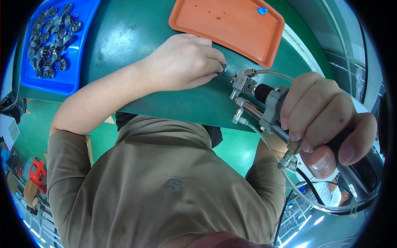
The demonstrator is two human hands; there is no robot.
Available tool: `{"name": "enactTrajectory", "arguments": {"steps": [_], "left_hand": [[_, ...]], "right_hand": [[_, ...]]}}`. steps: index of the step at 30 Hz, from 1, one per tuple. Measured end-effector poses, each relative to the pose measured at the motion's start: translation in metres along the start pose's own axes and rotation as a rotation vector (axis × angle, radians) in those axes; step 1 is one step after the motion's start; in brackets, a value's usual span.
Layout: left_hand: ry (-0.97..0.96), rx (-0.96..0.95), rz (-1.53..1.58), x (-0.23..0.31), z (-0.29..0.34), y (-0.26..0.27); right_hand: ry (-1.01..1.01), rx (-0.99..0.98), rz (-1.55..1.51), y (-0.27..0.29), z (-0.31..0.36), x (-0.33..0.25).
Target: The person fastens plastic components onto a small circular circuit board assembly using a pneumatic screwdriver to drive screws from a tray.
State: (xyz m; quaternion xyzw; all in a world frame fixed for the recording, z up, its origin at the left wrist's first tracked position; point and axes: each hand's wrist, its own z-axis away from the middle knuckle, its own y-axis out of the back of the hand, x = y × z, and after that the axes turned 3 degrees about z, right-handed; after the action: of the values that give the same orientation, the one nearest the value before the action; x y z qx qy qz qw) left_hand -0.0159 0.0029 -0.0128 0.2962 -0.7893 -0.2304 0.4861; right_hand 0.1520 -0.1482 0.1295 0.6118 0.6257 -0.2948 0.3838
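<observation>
My right hand (326,120) is wrapped round a dispensing gun (273,103), which has a metal valve head, a black grip and clear hoses. Its thin nozzle points left, toward my left hand (188,62). Between those closed fingertips I pinch a small dark part (223,69), mostly hidden by the fingers. The nozzle end meets the part or stops just short of it; I cannot tell which.
At the left, a blue tray (74,84) holds many small grey-black parts (49,41). Beyond my hands lies an orange tray (231,29) with a blue stopper-like piece (262,11) and several dark specks. Both rest on a green table (124,37). Hoses trail down at the right.
</observation>
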Motion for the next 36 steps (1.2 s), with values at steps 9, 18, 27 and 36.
{"name": "enactTrajectory", "arguments": {"steps": [9, 18, 27, 36], "left_hand": [[-0.007, 0.009, -0.015, -0.007, -0.006, 0.003], [-0.033, -0.041, -0.132, 0.001, 0.002, 0.002], [-0.009, 0.136, -0.455, 0.03, 0.014, 0.074], [0.607, 0.426, -0.887, -0.002, 0.137, 0.195]], "right_hand": [[-0.064, -0.064, 0.013, 0.006, -0.015, 0.002], [-0.053, 0.456, 0.012, -0.047, -0.01, 0.006], [0.323, 0.269, 0.008, -0.016, 0.009, -0.054], [0.201, 0.427, 0.118, -0.023, -0.002, -0.04]]}}
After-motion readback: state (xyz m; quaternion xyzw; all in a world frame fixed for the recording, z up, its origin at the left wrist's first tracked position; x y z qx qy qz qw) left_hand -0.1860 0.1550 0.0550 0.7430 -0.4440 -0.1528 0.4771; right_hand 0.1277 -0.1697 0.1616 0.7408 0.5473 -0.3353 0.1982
